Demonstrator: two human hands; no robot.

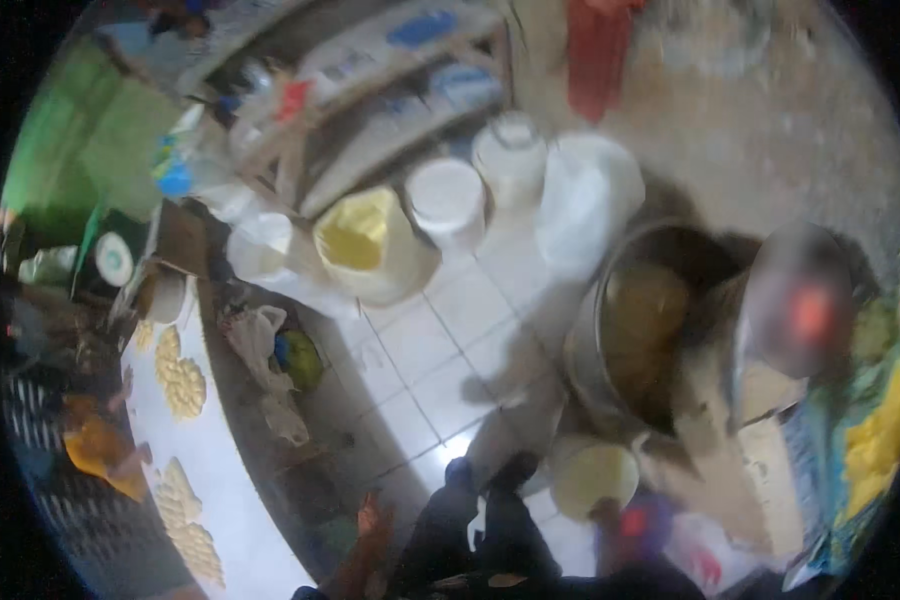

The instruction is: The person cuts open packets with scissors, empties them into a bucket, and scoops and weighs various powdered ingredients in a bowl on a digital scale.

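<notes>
My left hand [373,516] hangs at my side between the long white table and my legs, fingers slightly spread and nothing seen in it. At the rim of a round, pale yellow bucket [594,474], my right hand [607,513] is dark and blurred; it seems to grip the near edge. The bucket is beside my right leg. On the white table [229,480] to the left lie clusters of pale dough pieces [180,375], with more dough pieces [187,521] nearer to me.
Ahead on the tiled floor [435,382] stand an open sack with a yellow lining [360,240], a lidded white bucket [446,199] and a white sack [589,199]. A large metal vat [592,360] is at right. Across the table is a person in orange [101,454].
</notes>
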